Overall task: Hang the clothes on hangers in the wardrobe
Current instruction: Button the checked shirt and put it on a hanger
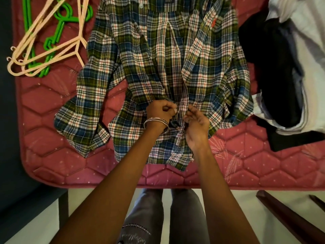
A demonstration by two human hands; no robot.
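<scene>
A plaid shirt [158, 64] in green, blue, white and red lies spread flat on the pink quilted mattress [52, 138], collar away from me, sleeves out to both sides. My left hand [161, 111], with bangles on the wrist, pinches the left edge of the front placket low on the shirt. My right hand [196, 124] pinches the right placket edge just beside it. The two hands nearly touch over the button line. Beige hangers [52, 41] and green hangers [59, 29] lie in a pile at the mattress's far left corner.
A heap of black clothes [269, 67] and white clothes [306, 50] lies on the right of the mattress. A dark wooden piece [290, 219] slants at lower right. My legs stand against the mattress's near edge; a dark wall runs along the left.
</scene>
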